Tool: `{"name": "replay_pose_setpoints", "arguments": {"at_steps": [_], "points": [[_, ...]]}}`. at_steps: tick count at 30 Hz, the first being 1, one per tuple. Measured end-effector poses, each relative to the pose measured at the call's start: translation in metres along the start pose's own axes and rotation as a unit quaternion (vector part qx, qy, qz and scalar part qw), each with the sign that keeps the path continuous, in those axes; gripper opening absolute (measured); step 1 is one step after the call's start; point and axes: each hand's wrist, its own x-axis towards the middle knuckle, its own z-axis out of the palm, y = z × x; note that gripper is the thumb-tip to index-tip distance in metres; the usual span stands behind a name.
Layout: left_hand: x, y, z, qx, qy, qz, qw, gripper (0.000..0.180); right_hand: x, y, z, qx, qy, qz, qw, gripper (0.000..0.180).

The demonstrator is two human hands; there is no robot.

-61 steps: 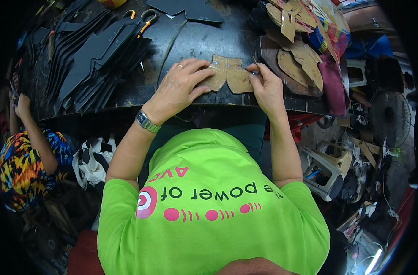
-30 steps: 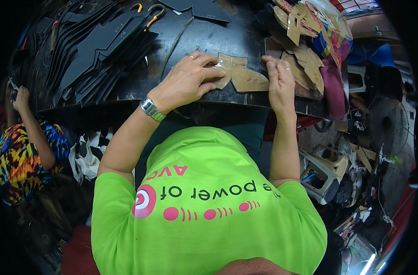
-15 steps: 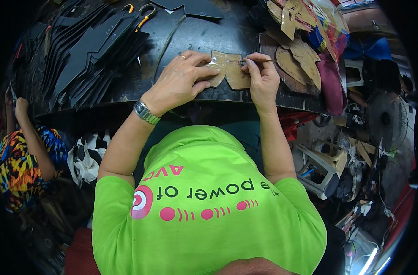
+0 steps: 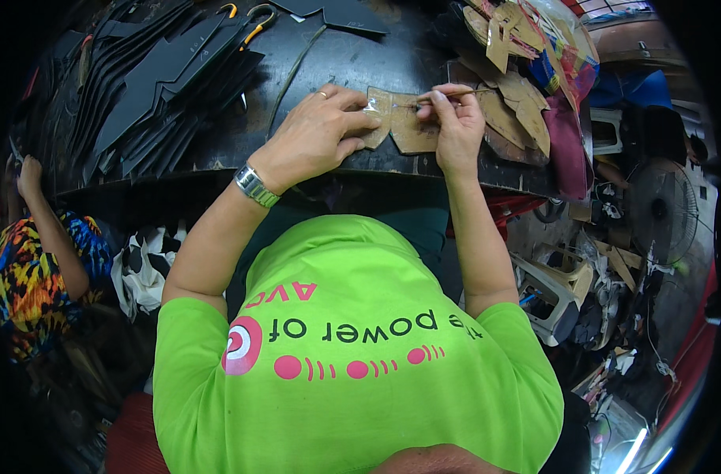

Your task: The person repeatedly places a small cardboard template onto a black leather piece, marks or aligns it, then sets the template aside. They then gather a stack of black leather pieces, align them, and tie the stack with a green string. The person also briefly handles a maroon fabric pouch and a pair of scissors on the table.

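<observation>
On the near edge of the dark worktable lies a brown cardboard pattern piece point(image 4: 415, 134) with a notch in its near side. My left hand point(image 4: 322, 126) rests over its left part, fingers stretched out and pressing it to the table. In a pinch between thumb and fingers, my right hand point(image 4: 458, 130) holds a thin, brown, stick-like tool point(image 4: 461, 93). Its thin front end points left, low over the middle of the cardboard; whether it touches I cannot tell. The fingertips partly hide the tool.
Black cut sheets point(image 4: 155, 87) lie fanned at left, with orange-handled scissors point(image 4: 255, 33) at their far end. Brown cardboard patterns point(image 4: 526, 114) pile up at right beside maroon cloth point(image 4: 566, 150). A co-worker's arm point(image 4: 56, 225) is at far left; a fan point(image 4: 662, 209) stands at right.
My right hand has shifted slightly right, and the tool's rear end now tilts farther away from me. My left hand stays on the cardboard.
</observation>
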Motion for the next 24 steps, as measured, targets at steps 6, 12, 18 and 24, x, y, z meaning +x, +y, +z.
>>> {"name": "replay_pose_setpoints", "arguments": {"at_steps": [6,12,18,24], "points": [[0.001,-0.002,0.002,0.003,0.005,0.002,1.0,0.037,-0.013,0.009,0.02,-0.435,-0.118,-0.336,0.827,0.004],[0.0,-0.002,0.001,-0.005,-0.002,0.003,1.0,0.036,0.007,0.0,0.02,-0.016,-0.062,-0.014,0.998,0.009],[-0.001,-0.002,0.002,-0.005,0.008,0.012,1.0,0.035,-0.007,0.012,0.04,-0.301,-0.136,-0.196,0.923,0.004],[-0.001,-0.005,0.005,-0.009,0.036,0.021,0.999,0.031,-0.006,0.005,0.038,-0.249,-0.14,-0.101,0.953,0.006]]}}
